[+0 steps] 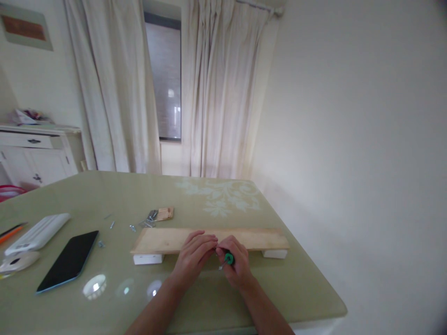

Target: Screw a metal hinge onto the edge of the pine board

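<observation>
A long pale wooden board (160, 239) lies across two white blocks, the left block (148, 259) and the right block (274, 254). My left hand (193, 255) is over the board's front edge, its fingers together and curled towards the right. Whatever its fingertips may pinch is hidden. Close beside it, my right hand (235, 265) is closed round a screwdriver with a green handle (229, 258). A small shiny metal bit (220, 267) shows below the right fingers; its kind is unclear. The fingertips of both hands nearly meet at the board's edge.
Behind the board's left end are loose screws (132, 228), metal pieces (150, 218) and a small wooden piece (165, 213). Further left lie a black-screened phone (70, 260), a long white case (38, 232) and an orange pencil (11, 233). A wall borders the table's (115, 195) right side.
</observation>
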### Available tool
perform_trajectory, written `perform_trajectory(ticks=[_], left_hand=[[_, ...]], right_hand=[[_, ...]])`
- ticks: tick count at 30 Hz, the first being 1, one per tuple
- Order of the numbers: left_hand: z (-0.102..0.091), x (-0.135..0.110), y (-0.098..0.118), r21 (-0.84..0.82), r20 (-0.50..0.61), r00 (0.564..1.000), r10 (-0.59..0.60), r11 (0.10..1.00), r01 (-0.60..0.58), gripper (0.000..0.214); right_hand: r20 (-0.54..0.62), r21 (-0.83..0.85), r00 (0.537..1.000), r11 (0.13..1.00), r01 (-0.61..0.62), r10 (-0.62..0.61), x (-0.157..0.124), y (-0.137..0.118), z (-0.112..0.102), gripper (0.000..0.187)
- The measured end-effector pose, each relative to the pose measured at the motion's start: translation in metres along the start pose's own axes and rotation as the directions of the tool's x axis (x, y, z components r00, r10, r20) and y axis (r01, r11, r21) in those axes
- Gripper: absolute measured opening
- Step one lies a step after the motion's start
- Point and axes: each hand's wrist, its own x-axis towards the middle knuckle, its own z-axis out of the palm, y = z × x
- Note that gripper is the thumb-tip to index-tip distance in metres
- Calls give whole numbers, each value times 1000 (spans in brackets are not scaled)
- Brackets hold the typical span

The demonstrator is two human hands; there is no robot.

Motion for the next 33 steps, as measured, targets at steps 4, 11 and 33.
perform_trajectory(ticks=[4, 11, 33], left_hand=[[1, -1, 0, -3, 2, 1000, 11, 1000, -11, 14], [0, 3, 3, -8, 14, 1000, 15, 1000, -15, 14], [-1, 5, 3, -71, -25, 999, -40, 997, 39, 11]], right_hand=[[8, -14, 1000, 1000, 0, 1, -1, 2, 0, 7], [-8, -30, 1000, 1000, 4, -4, -4, 6, 1, 5], [18, -52, 1000, 999, 17, -16, -3, 4, 0, 11]])
